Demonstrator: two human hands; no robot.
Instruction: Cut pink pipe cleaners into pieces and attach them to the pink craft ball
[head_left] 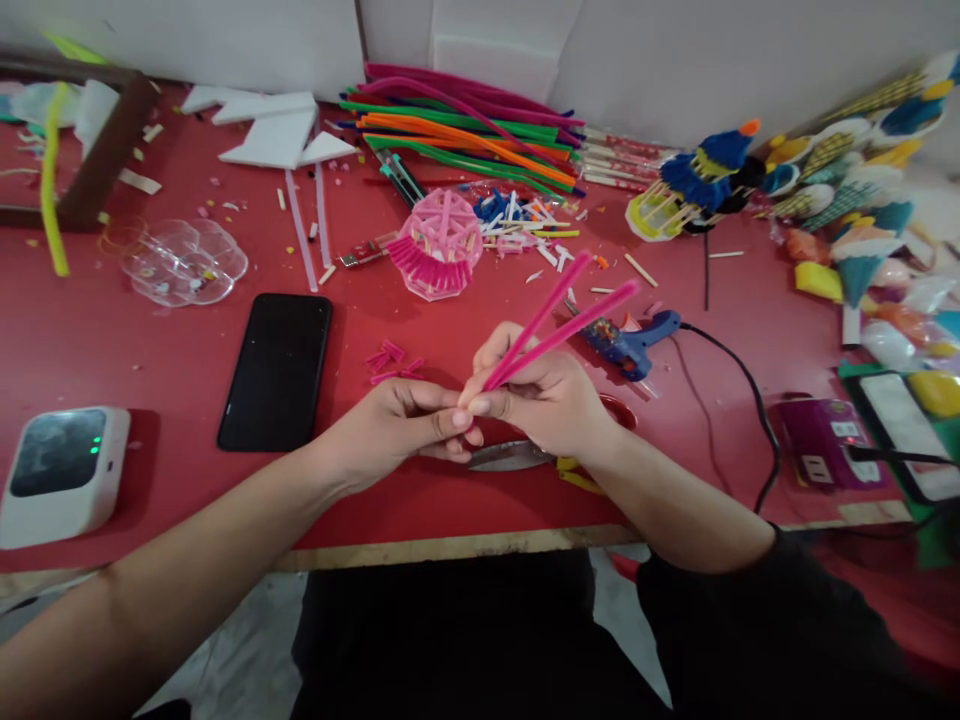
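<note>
Two lengths of bright pink pipe cleaner (566,335) stick up and to the right out of my right hand (551,400), whose thumb and fingers are closed around them. My left hand (409,420) meets it at the lower ends, thumb and fingertips pinched together there; the exact ends are hidden by the fingers. Under both hands lies a pair of scissors (511,457), partly covered. Short cut pink pieces (386,355) lie on the table just beyond my left hand. Farther back stands a pink round piece (435,245) edged with a row of short pink pipe-cleaner bits.
A phone (276,372) and a white device (66,470) lie left. A blue glue gun (634,345) with a cord is to the right, near a purple power box (829,445). Behind are coloured pipe cleaners (465,130), scraps, a cutter (401,178) and a blue figure (705,175).
</note>
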